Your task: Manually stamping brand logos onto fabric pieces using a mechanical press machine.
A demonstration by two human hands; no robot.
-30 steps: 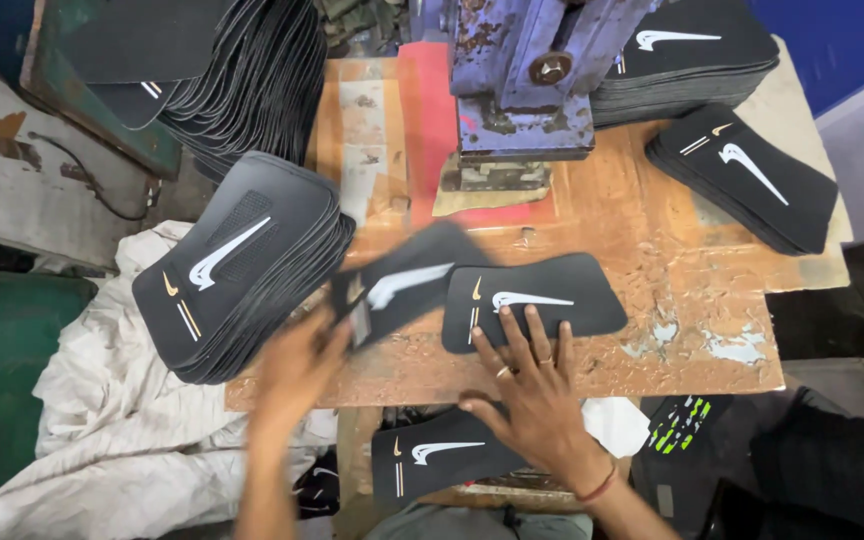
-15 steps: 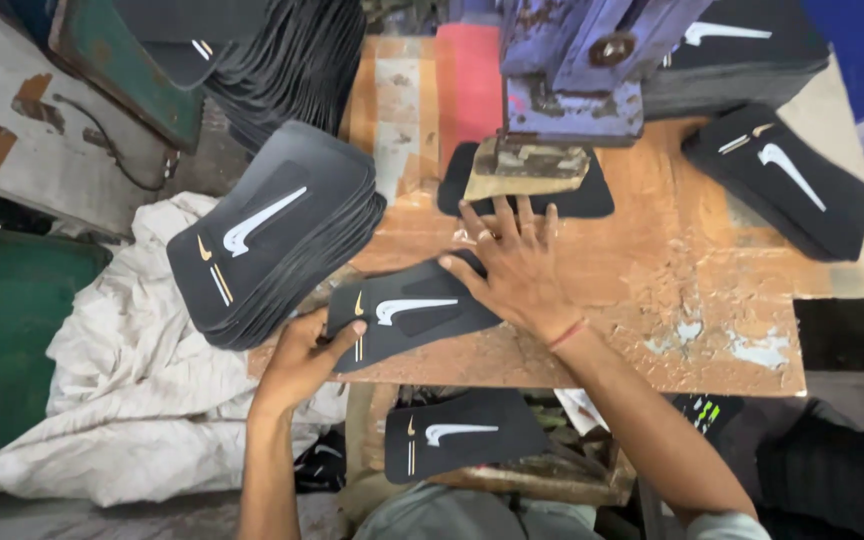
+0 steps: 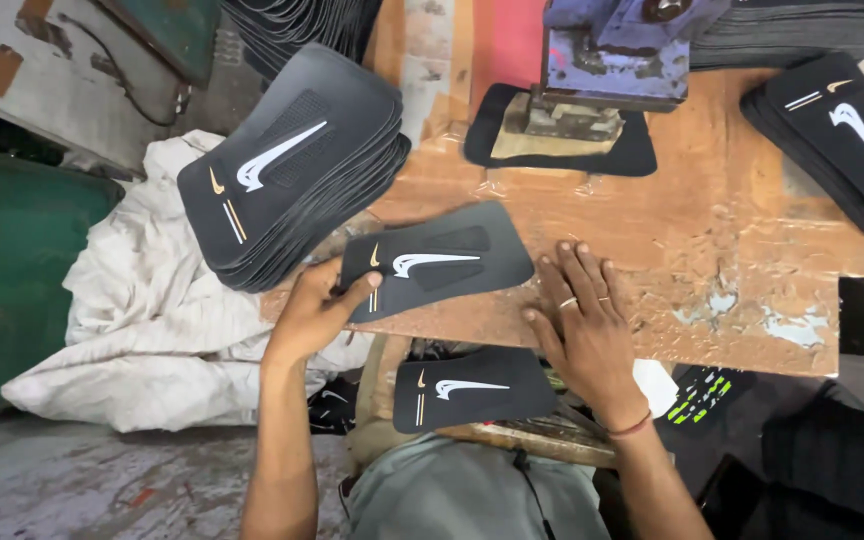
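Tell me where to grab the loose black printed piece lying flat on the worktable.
Pinch the black printed piece at its left short end, which overhangs the table's near-left edge, coming from the left. It lies flat, so only there can a thumb go on top and fingers beneath, as the left hand does now. The right hand rests flat beside it.

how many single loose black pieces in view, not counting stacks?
3: one held by the left hand on the worktable, one under the press, one on the person's lap. Stacks may hide more.
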